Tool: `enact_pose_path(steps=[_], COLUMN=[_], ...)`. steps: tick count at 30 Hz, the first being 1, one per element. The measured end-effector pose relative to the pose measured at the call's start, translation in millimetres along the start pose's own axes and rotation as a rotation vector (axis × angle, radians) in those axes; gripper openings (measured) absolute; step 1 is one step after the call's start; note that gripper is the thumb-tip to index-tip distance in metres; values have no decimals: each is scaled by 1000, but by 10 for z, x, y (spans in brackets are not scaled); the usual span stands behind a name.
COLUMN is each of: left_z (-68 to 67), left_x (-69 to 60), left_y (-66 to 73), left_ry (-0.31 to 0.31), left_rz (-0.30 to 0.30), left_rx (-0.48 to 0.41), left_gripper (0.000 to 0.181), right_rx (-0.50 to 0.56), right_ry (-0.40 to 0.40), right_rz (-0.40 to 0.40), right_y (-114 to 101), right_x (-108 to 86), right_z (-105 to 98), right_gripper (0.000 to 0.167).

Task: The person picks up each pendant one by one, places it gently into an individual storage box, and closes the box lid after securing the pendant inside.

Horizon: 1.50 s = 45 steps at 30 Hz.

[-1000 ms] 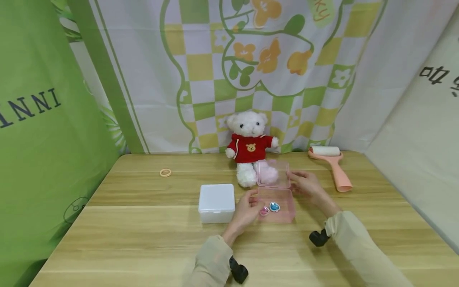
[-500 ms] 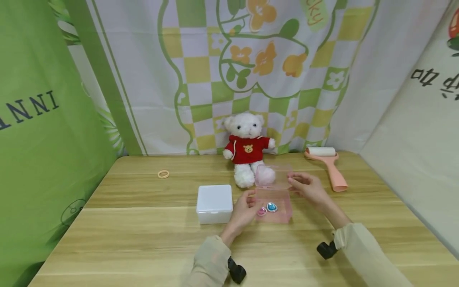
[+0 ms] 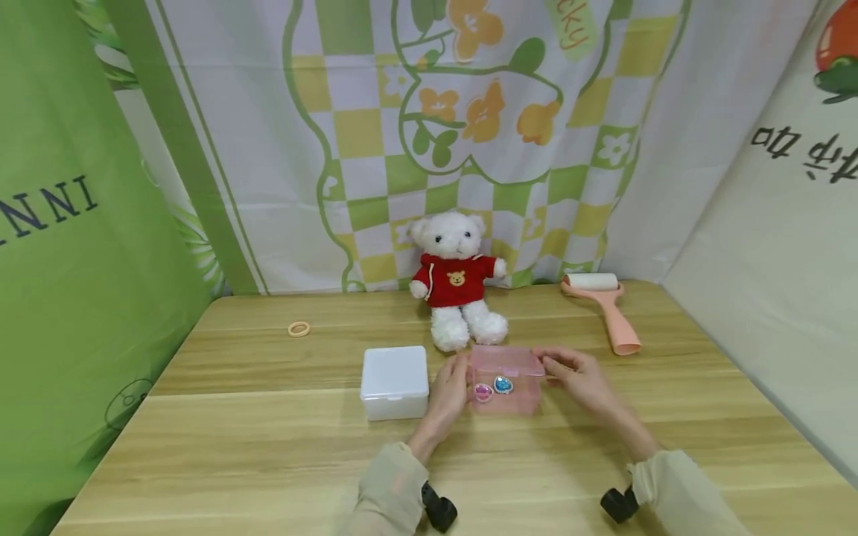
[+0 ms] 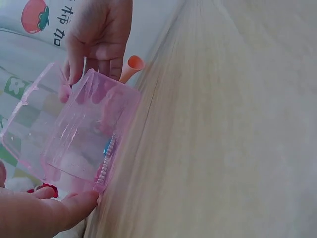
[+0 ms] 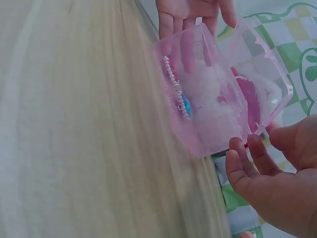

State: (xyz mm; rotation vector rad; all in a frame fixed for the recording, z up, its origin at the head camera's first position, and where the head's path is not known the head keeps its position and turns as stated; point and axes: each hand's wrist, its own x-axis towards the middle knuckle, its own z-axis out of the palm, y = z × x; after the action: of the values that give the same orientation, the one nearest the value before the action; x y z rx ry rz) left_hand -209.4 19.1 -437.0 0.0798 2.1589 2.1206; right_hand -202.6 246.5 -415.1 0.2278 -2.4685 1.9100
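Note:
A see-through pink box (image 3: 506, 402) sits on the table with its hinged lid (image 3: 507, 360) tilted partly down over it. Inside lie a pink heart-like gem (image 3: 483, 392) and a blue gem (image 3: 503, 384), each with a pale beaded rim. My left hand (image 3: 447, 391) rests against the box's left side, its fingers fairly straight along the wall. At the right, my right hand (image 3: 578, 378) pinches the lid's edge between thumb and finger. In the right wrist view the lid (image 5: 265, 74) stands at an angle to the box body.
A closed white box (image 3: 394, 383) stands just left of my left hand. Behind the pink box sits a white teddy bear (image 3: 456, 279) in a red hoodie. A pink-handled lint roller (image 3: 606, 309) lies back right, and a small orange-tan ring (image 3: 299, 329) back left.
The lid has swung forward and down from upright, guided by my right hand. My left hand stays at the box's left side. The gems remain inside.

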Motion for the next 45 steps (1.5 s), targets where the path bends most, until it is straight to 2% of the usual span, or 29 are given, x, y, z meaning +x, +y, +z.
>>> enact_pose_path(steps=[2, 5, 12, 16, 19, 25, 30, 36, 45], left_z=[-1, 3, 21, 20, 5, -32, -66, -82, -71], left_x=[4, -5, 3, 10, 1, -6, -4, -12, -25], left_y=[-1, 9, -8, -29, -25, -15, -22, -34, -20], left_ry=[-2, -11, -18, -20, -18, -21, -64, -100, -93], left_rz=[-5, 19, 92, 101, 110, 120, 134, 125, 140], left_rx=[-44, -51, 17, 56, 89, 118, 125, 120, 162], left_gripper=[47, 46, 52, 51, 43, 37, 40, 43, 41], right_rx=[15, 34, 45, 77, 116, 152, 141, 109, 8], right_ry=[12, 23, 2, 28, 46, 1, -51, -51, -75], right_rz=[6, 7, 24, 56, 64, 60, 67, 68, -31], right_y=[16, 32, 48, 71, 96, 141, 156, 161, 162], right_x=[-23, -47, -87, -129, -158, -157, -146, -141, -150], right_z=[34, 73, 107, 133, 153, 167, 163, 163, 164], right_gripper=[36, 38, 42, 43, 43, 51, 59, 58, 50])
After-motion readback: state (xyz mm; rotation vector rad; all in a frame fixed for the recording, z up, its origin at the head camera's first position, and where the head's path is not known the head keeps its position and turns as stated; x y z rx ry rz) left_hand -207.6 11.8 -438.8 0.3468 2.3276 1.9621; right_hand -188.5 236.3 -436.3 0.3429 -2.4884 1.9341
